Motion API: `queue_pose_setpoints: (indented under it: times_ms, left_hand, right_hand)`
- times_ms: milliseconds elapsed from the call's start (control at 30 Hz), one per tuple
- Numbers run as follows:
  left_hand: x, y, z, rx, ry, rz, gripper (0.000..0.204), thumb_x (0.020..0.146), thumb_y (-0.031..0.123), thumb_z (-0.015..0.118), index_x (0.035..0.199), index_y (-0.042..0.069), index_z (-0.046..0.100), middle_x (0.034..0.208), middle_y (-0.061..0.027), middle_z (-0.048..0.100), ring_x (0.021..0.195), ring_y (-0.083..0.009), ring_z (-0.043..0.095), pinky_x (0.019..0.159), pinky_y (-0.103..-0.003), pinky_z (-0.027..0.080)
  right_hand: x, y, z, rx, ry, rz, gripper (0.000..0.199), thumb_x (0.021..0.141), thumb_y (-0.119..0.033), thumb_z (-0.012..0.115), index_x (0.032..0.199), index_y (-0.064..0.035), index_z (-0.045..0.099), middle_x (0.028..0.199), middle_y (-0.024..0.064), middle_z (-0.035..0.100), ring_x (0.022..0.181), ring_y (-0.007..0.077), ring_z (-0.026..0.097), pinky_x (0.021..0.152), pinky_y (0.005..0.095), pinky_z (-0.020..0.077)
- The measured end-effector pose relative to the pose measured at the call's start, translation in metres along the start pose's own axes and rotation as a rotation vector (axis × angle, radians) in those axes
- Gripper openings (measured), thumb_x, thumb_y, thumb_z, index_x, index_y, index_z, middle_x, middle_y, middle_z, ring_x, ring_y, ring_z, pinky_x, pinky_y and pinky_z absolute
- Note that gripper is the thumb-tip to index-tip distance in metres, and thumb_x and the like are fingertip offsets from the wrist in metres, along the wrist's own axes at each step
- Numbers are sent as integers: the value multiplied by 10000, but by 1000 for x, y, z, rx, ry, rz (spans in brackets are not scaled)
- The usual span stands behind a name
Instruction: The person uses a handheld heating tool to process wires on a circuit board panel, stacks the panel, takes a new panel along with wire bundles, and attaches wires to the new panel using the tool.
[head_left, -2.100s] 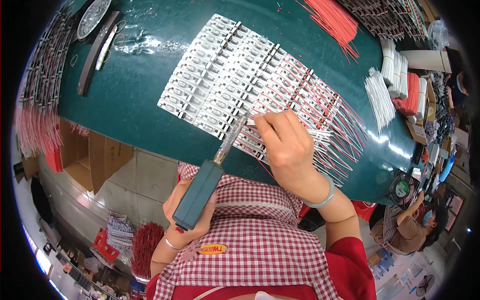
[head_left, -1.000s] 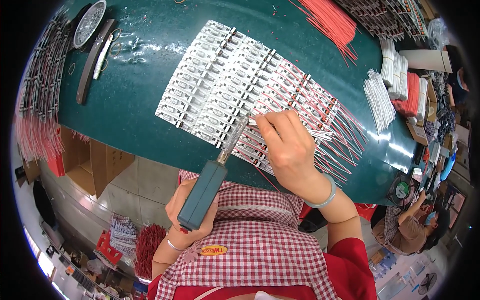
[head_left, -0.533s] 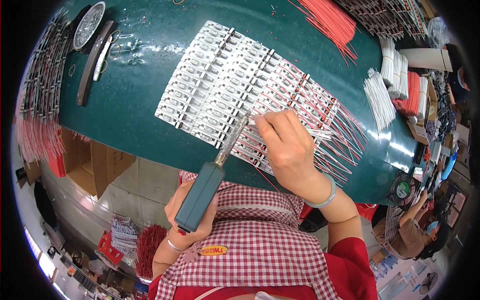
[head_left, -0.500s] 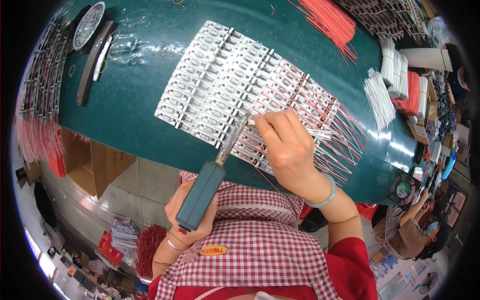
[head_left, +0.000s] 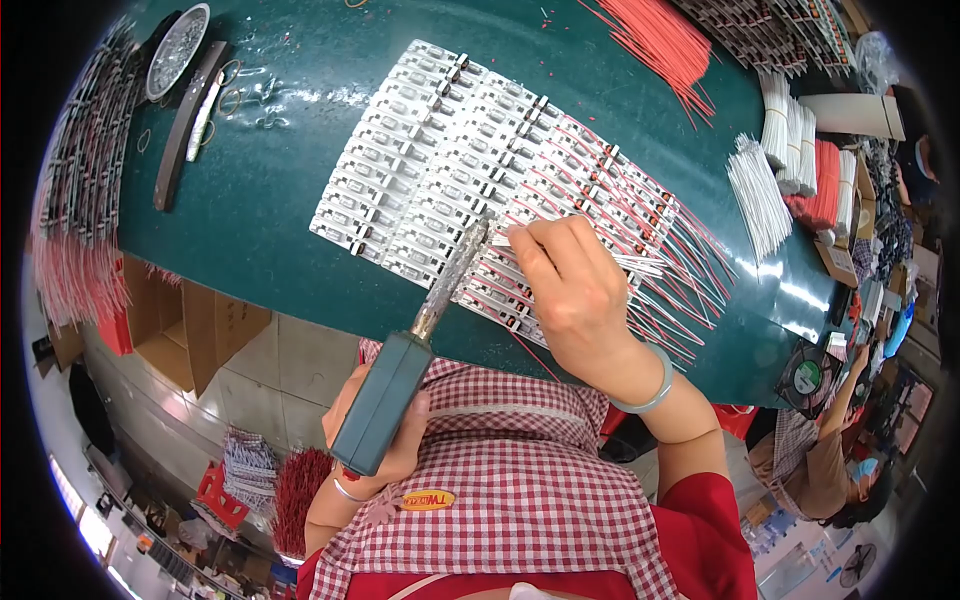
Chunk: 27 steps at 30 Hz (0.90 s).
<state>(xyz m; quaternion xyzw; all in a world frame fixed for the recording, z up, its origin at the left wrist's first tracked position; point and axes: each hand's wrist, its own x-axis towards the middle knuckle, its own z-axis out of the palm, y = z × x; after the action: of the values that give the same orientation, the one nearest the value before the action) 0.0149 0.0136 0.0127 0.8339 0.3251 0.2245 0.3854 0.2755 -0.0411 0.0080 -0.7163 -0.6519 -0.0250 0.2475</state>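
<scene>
My left hand is wrapped round the green handle of a soldering iron. The iron's stained metal barrel slants up and away, its tip close by my right fingertips. With thumb and forefinger pressed together, my right hand pinches a thin white wire at a small white part; more white wires stick out past its outer side. Beneath both hands lies a panel of small white modules in rows. Red and white wires trail from its right-hand section. My fingers partly cover the contact spot.
On the green table lie red wires and white wire bundles to the right. At the left are a metal dish, a dark curved bar and wired strips. A small fan and a co-worker are at right.
The soldering iron and my left hand have shifted slightly down and left. My right hand has barely moved. At the right, the co-worker's arm has risen.
</scene>
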Motion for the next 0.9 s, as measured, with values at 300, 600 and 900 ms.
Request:
queue_pose_setpoints:
  times_ms: [300,600,900]
  left_hand:
    - [1,-3,6,-71,-9,-112,298,812,53,795,1082,-53,725,1051,-217,725,832,-328,748,708,-358,598]
    - [6,-2,12,-151,-89,-165,277,807,1,774,1075,-52,722,1063,-196,723,864,-303,745,750,-345,595]
    - [22,8,10,-97,-109,-137,241,791,-18,778,1021,-53,715,1014,-178,706,808,-301,724,725,-341,585]
  right_hand:
    - [0,12,-1,1,68,5,372,708,-2,667,1074,63,686,950,111,619,819,237,594,630,328,511]
    - [1,12,2,-29,56,19,338,715,-6,671,1046,54,697,940,103,627,783,234,593,598,328,498]
    - [3,15,3,12,54,-2,324,702,-19,665,1017,54,685,923,103,617,787,234,590,611,331,503]
